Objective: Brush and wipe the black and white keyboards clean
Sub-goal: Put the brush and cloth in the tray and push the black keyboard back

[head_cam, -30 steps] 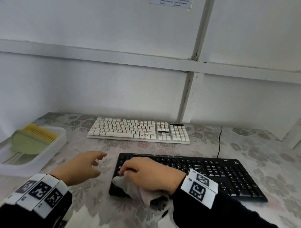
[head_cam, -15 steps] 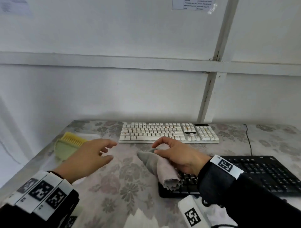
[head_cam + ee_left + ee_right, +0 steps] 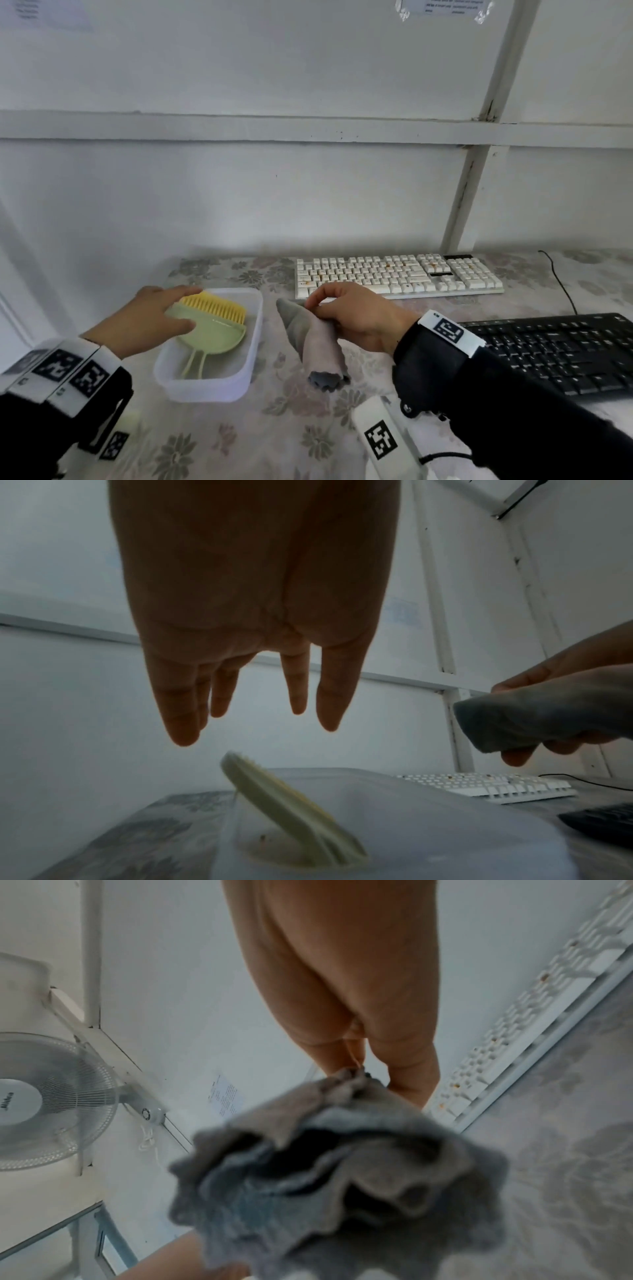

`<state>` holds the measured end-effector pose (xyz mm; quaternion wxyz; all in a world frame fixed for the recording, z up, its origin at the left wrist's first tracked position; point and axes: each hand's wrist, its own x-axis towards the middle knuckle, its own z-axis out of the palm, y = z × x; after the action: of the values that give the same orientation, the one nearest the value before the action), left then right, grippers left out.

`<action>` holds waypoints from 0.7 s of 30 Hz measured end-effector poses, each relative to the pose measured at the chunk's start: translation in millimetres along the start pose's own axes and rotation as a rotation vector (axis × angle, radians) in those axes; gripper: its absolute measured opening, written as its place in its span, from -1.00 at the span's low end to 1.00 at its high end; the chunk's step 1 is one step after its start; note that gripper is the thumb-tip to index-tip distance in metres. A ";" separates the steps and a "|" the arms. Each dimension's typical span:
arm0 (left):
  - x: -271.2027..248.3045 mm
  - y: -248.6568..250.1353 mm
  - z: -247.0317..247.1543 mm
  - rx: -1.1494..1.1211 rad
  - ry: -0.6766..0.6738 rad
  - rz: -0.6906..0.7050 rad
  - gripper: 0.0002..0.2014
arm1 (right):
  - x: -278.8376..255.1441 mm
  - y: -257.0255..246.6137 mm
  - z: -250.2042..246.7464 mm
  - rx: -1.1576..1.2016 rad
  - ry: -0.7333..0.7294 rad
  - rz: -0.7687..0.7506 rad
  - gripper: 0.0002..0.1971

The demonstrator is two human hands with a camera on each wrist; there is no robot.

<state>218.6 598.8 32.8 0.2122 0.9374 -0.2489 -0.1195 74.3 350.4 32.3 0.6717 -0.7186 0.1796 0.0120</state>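
My right hand (image 3: 337, 311) grips a grey cloth (image 3: 313, 337) and holds it above the table between the clear tub (image 3: 251, 363) and the black keyboard (image 3: 561, 353); the cloth (image 3: 322, 1172) hangs bunched from my fingers. My left hand (image 3: 161, 313) hovers open over the tub with straight fingers (image 3: 185, 710), just above a green dustpan (image 3: 209, 330) and its yellow brush (image 3: 214, 305). In the left wrist view the dustpan (image 3: 284, 804) leans inside the tub. The white keyboard (image 3: 397, 274), with orange specks on its keys, lies at the back by the wall.
A floral cloth covers the table (image 3: 274, 438). A black cable (image 3: 561, 284) runs back from the black keyboard to the wall. The table's left edge is close beside the tub. A white fan (image 3: 44, 1099) shows in the right wrist view.
My right hand lifted the cloth off the black keyboard and carried it left. My left hand reached out over the tub with the brush. My head turned left.
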 end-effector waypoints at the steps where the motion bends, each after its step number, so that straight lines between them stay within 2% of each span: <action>1: 3.3 -3.7 -0.1 -0.002 -0.022 -0.012 -0.35 | 3.7 -1.3 5.3 0.019 0.004 -0.001 -0.73; 3: 8.9 -7.8 1.6 -0.022 -0.047 -0.017 -0.48 | 11.8 -4.3 15.7 0.079 -0.001 -0.001 -0.75; 9: 24.6 -22.9 8.4 -0.260 0.017 -0.076 -0.63 | 30.5 -13.6 44.6 0.203 0.036 -0.019 -0.91; 12: 27.3 -27.7 13.3 -0.336 0.050 -0.073 -0.67 | 39.3 -14.3 57.9 0.147 0.047 -0.003 -0.79; 16: 23.2 -24.5 10.8 -0.501 0.099 -0.059 -0.74 | 51.9 -10.9 77.8 0.101 0.064 -0.022 -0.76; 21: 20.9 -16.4 7.1 -0.587 0.225 0.004 -0.72 | 69.5 -1.8 93.6 -0.043 0.167 -0.077 -0.67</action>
<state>240.8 598.5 16.6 0.5002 0.8430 -0.1807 -0.0812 160.8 424.4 6.9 0.6387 -0.7378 0.2069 -0.0700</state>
